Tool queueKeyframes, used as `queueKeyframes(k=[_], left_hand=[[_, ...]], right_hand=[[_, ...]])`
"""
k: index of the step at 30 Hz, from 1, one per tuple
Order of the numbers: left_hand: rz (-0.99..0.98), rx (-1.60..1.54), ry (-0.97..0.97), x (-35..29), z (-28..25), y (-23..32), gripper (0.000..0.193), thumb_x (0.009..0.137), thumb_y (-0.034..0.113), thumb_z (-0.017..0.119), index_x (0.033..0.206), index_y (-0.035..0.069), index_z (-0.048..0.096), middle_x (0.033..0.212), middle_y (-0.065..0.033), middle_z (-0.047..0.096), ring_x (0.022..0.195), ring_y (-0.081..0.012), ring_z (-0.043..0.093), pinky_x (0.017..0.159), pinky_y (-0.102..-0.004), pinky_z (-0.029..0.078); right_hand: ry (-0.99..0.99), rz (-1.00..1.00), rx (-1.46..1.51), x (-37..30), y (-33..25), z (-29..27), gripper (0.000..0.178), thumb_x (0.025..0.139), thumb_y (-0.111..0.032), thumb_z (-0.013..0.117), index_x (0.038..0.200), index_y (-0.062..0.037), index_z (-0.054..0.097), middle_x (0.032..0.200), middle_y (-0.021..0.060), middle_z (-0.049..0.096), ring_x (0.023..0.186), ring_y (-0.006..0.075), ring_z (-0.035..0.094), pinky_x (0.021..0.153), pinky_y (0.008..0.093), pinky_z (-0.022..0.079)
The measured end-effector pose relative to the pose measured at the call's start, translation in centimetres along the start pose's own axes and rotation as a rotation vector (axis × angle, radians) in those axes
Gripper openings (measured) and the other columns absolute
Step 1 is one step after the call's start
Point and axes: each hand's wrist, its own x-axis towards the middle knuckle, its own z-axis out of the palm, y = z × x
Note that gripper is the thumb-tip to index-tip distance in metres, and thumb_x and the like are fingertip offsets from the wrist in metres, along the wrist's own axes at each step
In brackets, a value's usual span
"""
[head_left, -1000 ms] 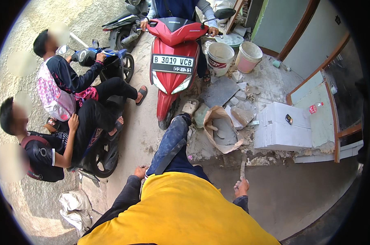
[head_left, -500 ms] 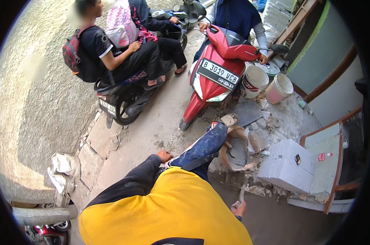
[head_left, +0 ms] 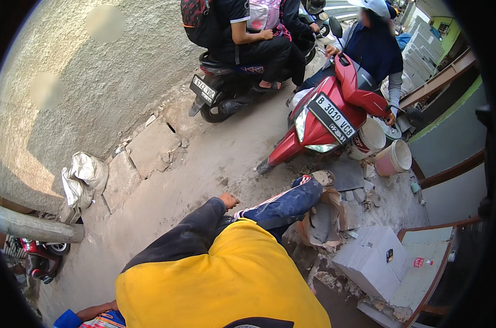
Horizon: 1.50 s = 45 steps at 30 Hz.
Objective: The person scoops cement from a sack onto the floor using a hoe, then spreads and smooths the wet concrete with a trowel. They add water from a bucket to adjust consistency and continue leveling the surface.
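My left hand [head_left: 229, 200] is beside my bent left knee, at the end of a dark sleeve. Its fingers are partly stretched out and nothing shows in them. The denim-blue trouser leg [head_left: 289, 203] reaches toward a dusty sandal [head_left: 323, 177]. Just right of the leg stands a torn brown paper sack [head_left: 308, 236] with grey powder or mortar inside. Behind my yellow shirt [head_left: 220, 279], only a sliver of my right hand [head_left: 312, 288] shows, its fingers hidden. Close by it is a thin, mortar-caked, stick-like tool [head_left: 314, 270], partly covered; its working end cannot be made out.
A red scooter [head_left: 319, 120] with a rider faces me. Another motorbike [head_left: 220, 90] carries people past the rough wall [head_left: 94, 82]. Buckets [head_left: 393, 158], rubble and a white box [head_left: 371, 261] line the right. A sack [head_left: 89, 170] leans left; another person's arm [head_left: 97, 310] shows lower left.
The view has swung, so the scooter and motorbike sit farther right and higher. My right hand has slipped mostly behind the shirt. Another person's arm has appeared lower left.
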Motion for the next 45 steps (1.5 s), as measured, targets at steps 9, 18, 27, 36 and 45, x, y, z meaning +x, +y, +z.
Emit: queueKeyframes(k=[9,18,27,36,45], left_hand=[[0.023,-0.362,0.316,-1.0,-10.2,4.5,0.100,0.092,0.018,0.069,0.159,0.017,-0.006,0.134,-0.0247,0.058,0.096,-0.0349,0.072,0.067,-0.0514,0.061],[0.035,-0.247,0.479,-2.1,-31.0,11.3,0.029,0.099,0.016,0.050,0.105,-0.007,0.066,0.084,-0.0174,0.072,0.058,-0.0234,0.068,0.043,-0.0370,0.046],[-0.026,-0.145,0.422,-2.1,-27.8,11.7,0.035,0.101,0.014,0.041,0.127,-0.005,0.056,0.091,-0.0198,0.074,0.061,-0.0272,0.069,0.045,-0.0383,0.049],[-0.068,-0.029,0.471,-5.0,-24.7,14.2,0.030,0.102,0.016,0.046,0.099,-0.003,0.068,0.087,-0.0163,0.076,0.059,-0.0229,0.070,0.045,-0.0359,0.050],[0.008,-0.081,0.439,-1.8,-21.9,11.2,0.027,0.100,0.013,0.043,0.112,-0.003,0.061,0.087,-0.0183,0.075,0.059,-0.0246,0.070,0.044,-0.0377,0.049]], right_hand=[[-0.049,0.076,0.012,2.5,-1.8,0.0,0.031,0.101,-0.035,0.053,0.084,-0.0096,0.049,0.060,0.0017,0.043,0.048,0.0143,0.040,0.049,0.0299,0.037],[-0.310,0.293,0.257,9.1,-5.3,-2.8,0.031,0.100,-0.036,0.053,0.091,-0.0061,0.056,0.061,0.0031,0.046,0.047,0.0149,0.040,0.049,0.0301,0.038],[-0.185,0.091,0.254,12.6,-3.0,-3.1,0.023,0.098,-0.037,0.054,0.086,-0.0180,0.050,0.060,-0.0006,0.042,0.055,0.0142,0.047,0.049,0.0305,0.034],[-0.158,0.153,0.250,11.9,-4.7,-3.0,0.022,0.096,-0.035,0.053,0.081,-0.0194,0.049,0.059,0.0002,0.040,0.057,0.0163,0.047,0.051,0.0312,0.034],[-0.175,0.183,0.275,18.8,-4.1,-4.4,0.025,0.095,-0.037,0.054,0.083,-0.0159,0.049,0.059,0.0021,0.043,0.057,0.0179,0.049,0.051,0.0320,0.037]])
